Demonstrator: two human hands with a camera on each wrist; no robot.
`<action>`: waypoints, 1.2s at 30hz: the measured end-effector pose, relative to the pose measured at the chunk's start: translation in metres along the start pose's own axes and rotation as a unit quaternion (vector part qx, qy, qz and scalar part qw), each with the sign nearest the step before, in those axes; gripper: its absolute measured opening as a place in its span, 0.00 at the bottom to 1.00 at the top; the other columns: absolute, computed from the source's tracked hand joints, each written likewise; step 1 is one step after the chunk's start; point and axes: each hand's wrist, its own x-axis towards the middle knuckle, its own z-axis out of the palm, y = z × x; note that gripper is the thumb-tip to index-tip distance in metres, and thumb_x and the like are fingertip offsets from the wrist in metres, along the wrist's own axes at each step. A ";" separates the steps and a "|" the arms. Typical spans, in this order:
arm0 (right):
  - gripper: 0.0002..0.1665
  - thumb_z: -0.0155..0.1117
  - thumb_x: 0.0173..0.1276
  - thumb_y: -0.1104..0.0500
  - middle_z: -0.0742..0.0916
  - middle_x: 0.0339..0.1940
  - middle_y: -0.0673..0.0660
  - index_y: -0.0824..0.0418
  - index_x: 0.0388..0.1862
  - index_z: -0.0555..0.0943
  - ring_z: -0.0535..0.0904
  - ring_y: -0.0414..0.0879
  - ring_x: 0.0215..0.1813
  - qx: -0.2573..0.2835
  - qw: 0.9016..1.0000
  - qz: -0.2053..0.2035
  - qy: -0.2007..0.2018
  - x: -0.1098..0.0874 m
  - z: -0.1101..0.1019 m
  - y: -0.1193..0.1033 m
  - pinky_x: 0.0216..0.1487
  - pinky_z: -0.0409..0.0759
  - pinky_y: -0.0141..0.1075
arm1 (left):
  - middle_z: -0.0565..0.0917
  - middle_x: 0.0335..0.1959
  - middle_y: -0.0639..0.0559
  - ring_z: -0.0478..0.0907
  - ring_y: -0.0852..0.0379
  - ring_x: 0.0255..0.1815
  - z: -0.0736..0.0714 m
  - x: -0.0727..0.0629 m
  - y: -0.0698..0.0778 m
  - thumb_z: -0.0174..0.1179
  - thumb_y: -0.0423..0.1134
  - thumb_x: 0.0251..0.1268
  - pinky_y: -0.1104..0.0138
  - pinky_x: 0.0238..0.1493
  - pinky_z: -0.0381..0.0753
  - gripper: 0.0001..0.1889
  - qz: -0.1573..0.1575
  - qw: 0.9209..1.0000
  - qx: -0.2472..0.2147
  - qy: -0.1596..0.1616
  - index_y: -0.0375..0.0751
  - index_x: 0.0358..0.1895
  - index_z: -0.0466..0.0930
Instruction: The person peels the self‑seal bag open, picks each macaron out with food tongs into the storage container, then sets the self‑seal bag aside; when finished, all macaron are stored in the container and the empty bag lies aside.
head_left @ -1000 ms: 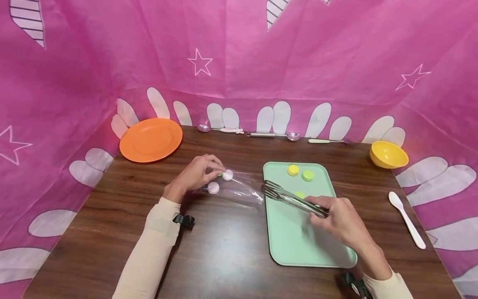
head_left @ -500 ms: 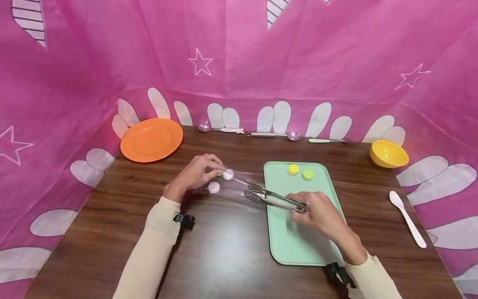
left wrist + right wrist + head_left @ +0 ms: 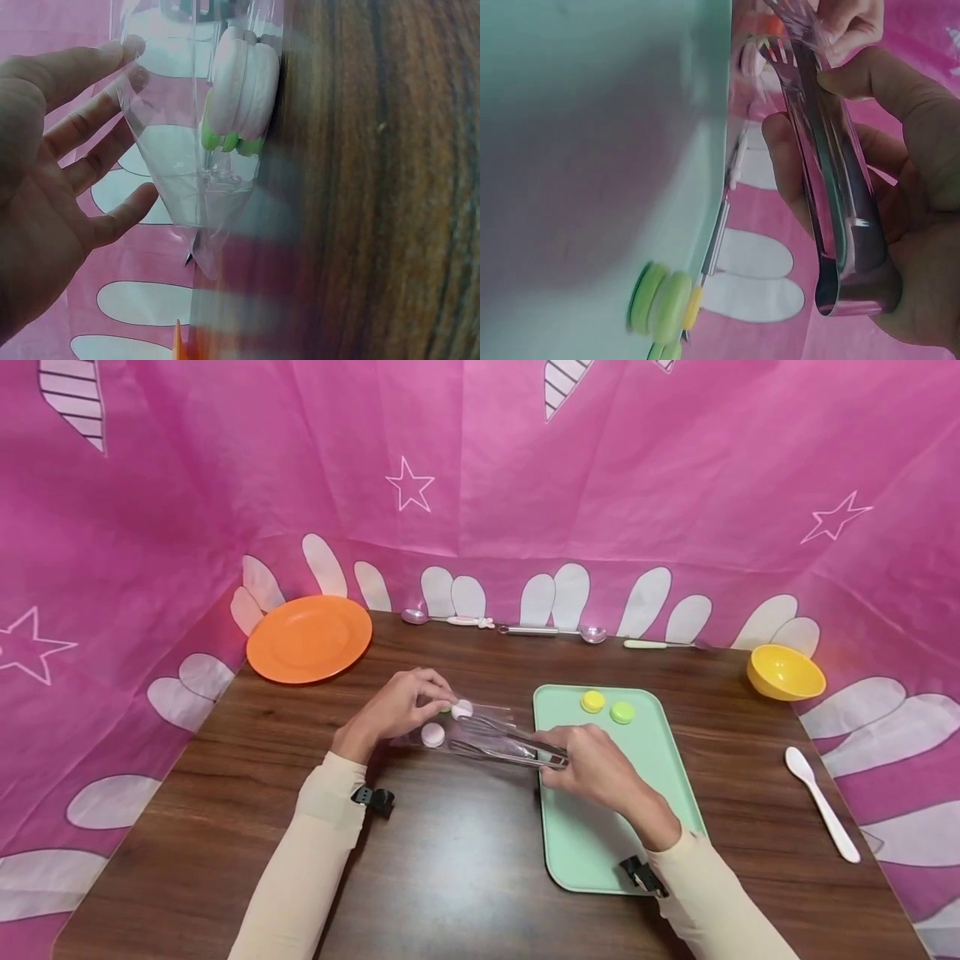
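Note:
In the left wrist view, a clear plastic bag (image 3: pixel 176 176) holds pale pink macarons (image 3: pixel 244 86) and a green macaron (image 3: pixel 212 135). My left hand (image 3: pixel 405 706) pinches the bag near those macarons, with the bag lying on the table. Metal tongs (image 3: pixel 844 202) with fork-like tips are gripped in my right hand (image 3: pixel 596 764), their arms spread apart. The tips reach left over the bag; whether they are inside it I cannot tell. On the mint tray (image 3: pixel 600 852) sit a yellow macaron (image 3: pixel 592 701) and a green macaron (image 3: pixel 622 712).
An orange plate (image 3: pixel 309 639) stands at the back left and a yellow bowl (image 3: pixel 785 672) at the back right. Along the rear edge lie a spoon (image 3: pixel 450 620), a ladle (image 3: pixel 547 631) and a green-handled utensil (image 3: pixel 652 644). A white spoon (image 3: pixel 821 806) lies on the right.
My right hand has carried the tongs left from above the tray toward the macarons in the bag, and their arms have spread. My left hand keeps its place on the bag.

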 end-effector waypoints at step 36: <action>0.25 0.75 0.59 0.64 0.89 0.32 0.52 0.61 0.58 0.90 0.73 0.38 0.25 0.038 0.998 0.034 -0.039 0.015 0.012 -0.012 0.24 0.70 0.30 | 0.90 0.49 0.46 0.86 0.48 0.54 -0.002 -0.003 -0.002 0.69 0.31 0.73 0.50 0.63 0.84 0.09 0.004 1.000 0.005 0.003 0.38 0.51 0.94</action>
